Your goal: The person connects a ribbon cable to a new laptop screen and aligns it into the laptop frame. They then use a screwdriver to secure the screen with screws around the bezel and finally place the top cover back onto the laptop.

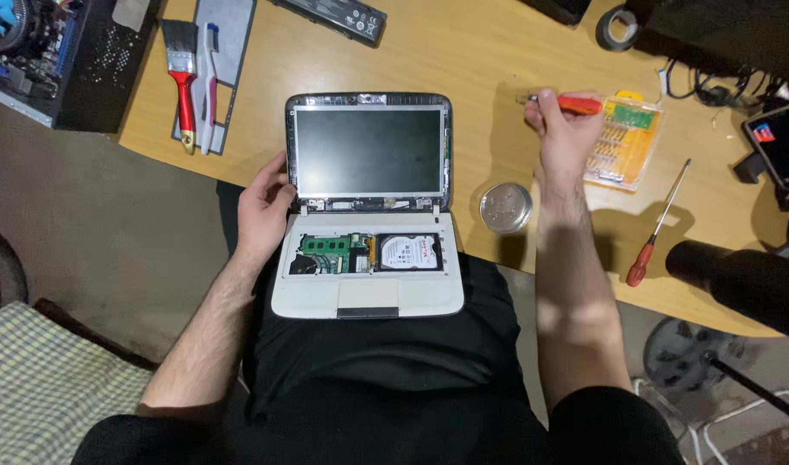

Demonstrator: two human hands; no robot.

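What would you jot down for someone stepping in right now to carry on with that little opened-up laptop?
Left hand: grips the left edge of the laptop at the hinge.
Right hand: fingers closed on an orange-handled screwdriver, held over the bit set.
Laptop lies half on the lap, half on the table, screen flat.
Done: keyboard cover off; memory board and hard drive exposed.
Left: both are still seated. Small round tin sits beside the laptop.

Laptop (367,297): white base, black screen, green board exposed. Screwdriver (579,105): orange handle, held in right hand (563,129). Bit case (624,140): yellow, clear. Brush (182,82): red handle. Surface (481,60): light wood. Cloth (41,387): pale checked.
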